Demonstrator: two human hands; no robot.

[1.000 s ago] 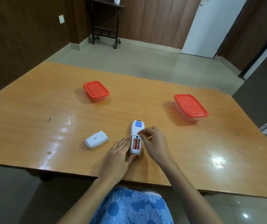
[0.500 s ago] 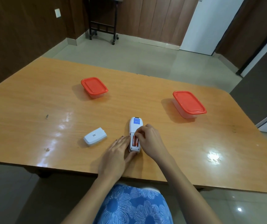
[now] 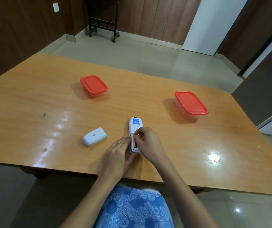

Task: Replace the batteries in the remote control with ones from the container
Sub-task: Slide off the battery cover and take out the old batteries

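A white remote control [image 3: 135, 127] lies face down near the table's front edge, its battery bay open with a red battery [image 3: 135, 143] showing inside. My left hand [image 3: 118, 157] rests flat against the remote's left side and near end, holding it in place. My right hand [image 3: 146, 144] reaches over the bay from the right, its fingertips pinched at the top of the batteries. The remote's white battery cover [image 3: 95, 139] lies on the table to the left. Two clear containers with red lids stand further back, one at the left [image 3: 94, 86], one at the right [image 3: 190, 104], both closed.
The wooden table [image 3: 33, 104] ends just in front of my lap. Beyond the far edge lie a tiled floor, a black wheeled stand [image 3: 103, 25] by the wood-panelled wall, and a white door [image 3: 209, 25].
My right hand has moved down from the remote's middle onto the battery bay and its fingers have pinched together there. My left hand stays against the remote.
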